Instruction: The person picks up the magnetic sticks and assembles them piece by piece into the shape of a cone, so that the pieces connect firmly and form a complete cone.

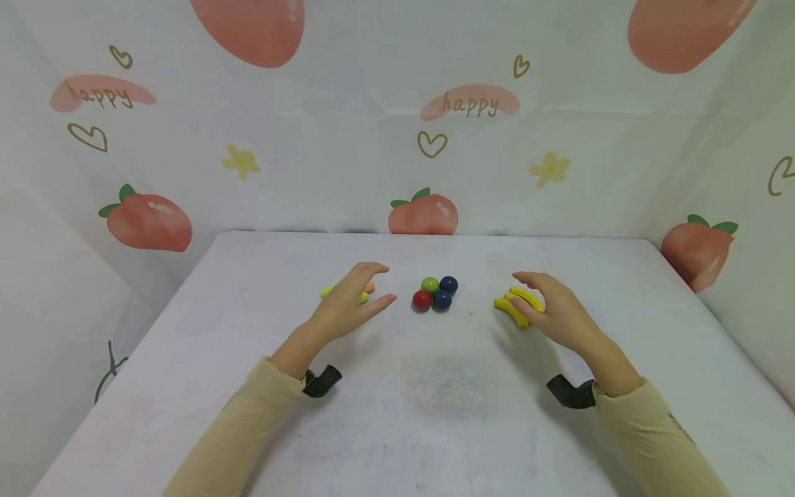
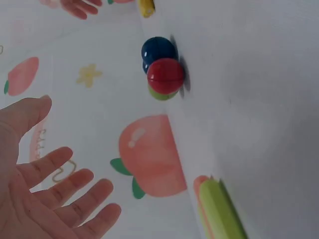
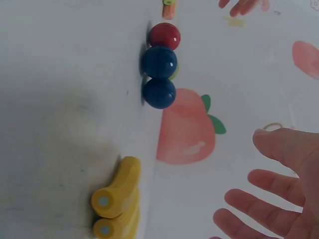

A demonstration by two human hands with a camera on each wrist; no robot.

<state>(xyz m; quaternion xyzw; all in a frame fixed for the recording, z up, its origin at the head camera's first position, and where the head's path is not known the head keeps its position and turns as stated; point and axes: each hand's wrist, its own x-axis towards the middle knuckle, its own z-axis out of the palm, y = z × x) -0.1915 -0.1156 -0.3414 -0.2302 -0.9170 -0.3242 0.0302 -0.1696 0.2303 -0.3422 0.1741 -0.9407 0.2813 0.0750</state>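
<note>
My left hand (image 1: 344, 304) hovers over the left of the white table, fingers spread and holding nothing. Partly hidden beneath it are a long yellow-green piece (image 2: 219, 209) and an orange piece (image 1: 370, 286), their kind unclear. My right hand (image 1: 559, 312), likewise holding nothing with fingers apart, is above several yellow toy bananas (image 1: 512, 312) and covers part of them in the head view. Between the hands sit small shiny balls in a cluster: one red (image 1: 421, 301), one green (image 1: 430, 284) and two dark blue (image 3: 159, 62).
The white table (image 1: 447, 442) meets a hanging cloth (image 1: 335, 172) printed with peaches, hearts and flowers at its back and sides. A black curved piece (image 1: 322, 382) is at the left wrist, and a similar black piece (image 1: 570, 392) at the right.
</note>
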